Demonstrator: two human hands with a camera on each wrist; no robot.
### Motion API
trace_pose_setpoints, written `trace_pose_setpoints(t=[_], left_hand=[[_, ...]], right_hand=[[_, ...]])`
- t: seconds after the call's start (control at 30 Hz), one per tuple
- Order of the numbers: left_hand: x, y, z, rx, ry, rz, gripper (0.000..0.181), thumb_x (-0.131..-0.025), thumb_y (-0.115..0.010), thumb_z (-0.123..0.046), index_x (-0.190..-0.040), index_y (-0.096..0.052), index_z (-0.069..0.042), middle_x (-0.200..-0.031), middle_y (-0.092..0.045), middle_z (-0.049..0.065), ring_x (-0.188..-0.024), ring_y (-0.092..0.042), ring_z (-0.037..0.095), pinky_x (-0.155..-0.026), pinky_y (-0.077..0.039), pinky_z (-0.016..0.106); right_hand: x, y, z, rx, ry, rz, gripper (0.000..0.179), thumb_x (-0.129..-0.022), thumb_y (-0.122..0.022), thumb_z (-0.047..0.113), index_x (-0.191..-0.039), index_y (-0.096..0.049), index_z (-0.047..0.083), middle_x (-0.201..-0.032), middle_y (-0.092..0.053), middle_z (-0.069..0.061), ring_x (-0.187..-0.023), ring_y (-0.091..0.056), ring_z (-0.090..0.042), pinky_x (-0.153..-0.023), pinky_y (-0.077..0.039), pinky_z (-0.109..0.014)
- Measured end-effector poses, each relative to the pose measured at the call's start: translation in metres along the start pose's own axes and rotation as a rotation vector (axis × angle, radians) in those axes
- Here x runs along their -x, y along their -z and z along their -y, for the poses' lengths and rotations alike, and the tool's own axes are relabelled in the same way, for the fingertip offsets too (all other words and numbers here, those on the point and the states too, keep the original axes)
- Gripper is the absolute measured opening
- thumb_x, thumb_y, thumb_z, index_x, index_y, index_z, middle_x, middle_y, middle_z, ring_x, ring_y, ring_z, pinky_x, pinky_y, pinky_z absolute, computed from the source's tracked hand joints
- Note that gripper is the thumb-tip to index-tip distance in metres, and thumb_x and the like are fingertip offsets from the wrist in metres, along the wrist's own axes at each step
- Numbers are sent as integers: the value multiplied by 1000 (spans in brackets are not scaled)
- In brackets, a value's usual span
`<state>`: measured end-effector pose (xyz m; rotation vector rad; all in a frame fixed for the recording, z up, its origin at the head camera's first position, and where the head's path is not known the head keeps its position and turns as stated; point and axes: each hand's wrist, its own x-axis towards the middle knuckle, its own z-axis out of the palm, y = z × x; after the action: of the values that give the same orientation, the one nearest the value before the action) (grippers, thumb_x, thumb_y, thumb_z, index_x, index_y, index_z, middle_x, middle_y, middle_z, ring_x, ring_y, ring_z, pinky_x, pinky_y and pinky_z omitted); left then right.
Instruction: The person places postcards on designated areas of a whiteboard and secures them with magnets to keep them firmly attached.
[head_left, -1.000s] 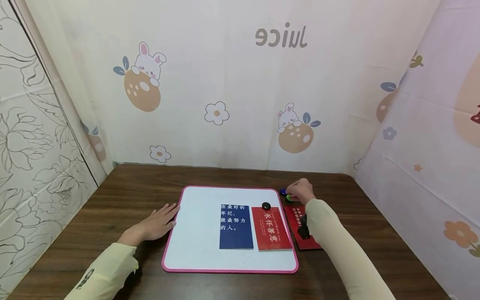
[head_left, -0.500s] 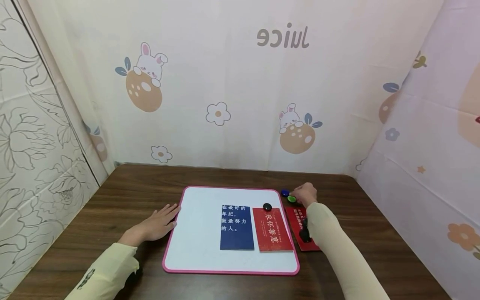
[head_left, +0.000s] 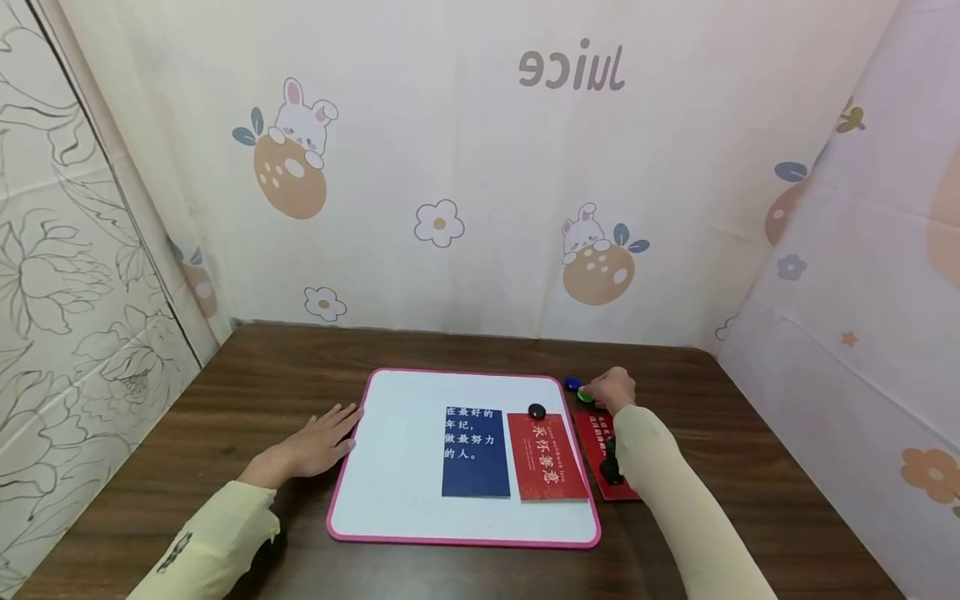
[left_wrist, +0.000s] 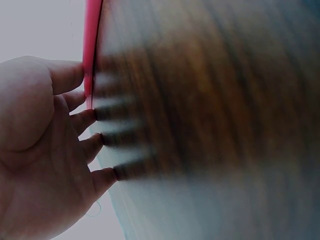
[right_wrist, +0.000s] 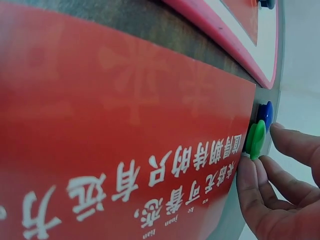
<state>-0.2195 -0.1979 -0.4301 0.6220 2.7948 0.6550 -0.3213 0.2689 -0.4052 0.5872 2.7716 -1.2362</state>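
Observation:
My right hand [head_left: 611, 388] is at the back right of the table with fingers bent beside a green round magnet [head_left: 586, 396]. In the right wrist view its fingertips [right_wrist: 247, 167] touch or almost touch the lower edge of that magnet. A firm pinch cannot be made out. A blue magnet [right_wrist: 267, 114] stands just behind the green one. My left hand [head_left: 318, 442] lies spread, fingertips on the pink-rimmed left edge of a whiteboard [head_left: 397, 467]. On the board are a blue card [head_left: 476, 467] and a red card [head_left: 547, 471], with a black magnet [head_left: 537, 411] at the red card's top.
Another red card [right_wrist: 125, 100] lies on the wooden table [head_left: 300, 350] right of the board, partly under my right sleeve [head_left: 648, 446] in the head view. A patterned curtain [head_left: 375, 167] rises behind the table; more printed cloth hangs at both sides.
My right hand has drawn slightly back to the right, uncovering more of the green magnet. The left hand keeps its place, and the head view has shifted slightly.

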Motion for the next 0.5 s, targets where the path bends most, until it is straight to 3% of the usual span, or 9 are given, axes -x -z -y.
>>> trace_pose_setpoints(t=[0.2, 0.5], left_hand=[[1, 1, -3, 0, 7, 9, 54, -101, -46, -21, -147, -30, 3, -150, -25, 29, -138, -15, 50, -104, -10, 68], [0, 1, -2, -8, 15, 9, 55, -101, -47, -22, -147, -30, 3, -150, -24, 29, -138, -15, 49, -104, -10, 68]], right_hand=[[-1, -2, -1, 28, -6, -8, 24, -86, -70, 7, -98, -66, -13, -97, -64, -25, -77, -64, -27, -67, -54, -35], [-1, -3, 1, 37, -29, 5, 30, -88, -68, 10, -105, -62, -15, -99, -61, -26, -80, -63, -28, -71, -53, -36]])
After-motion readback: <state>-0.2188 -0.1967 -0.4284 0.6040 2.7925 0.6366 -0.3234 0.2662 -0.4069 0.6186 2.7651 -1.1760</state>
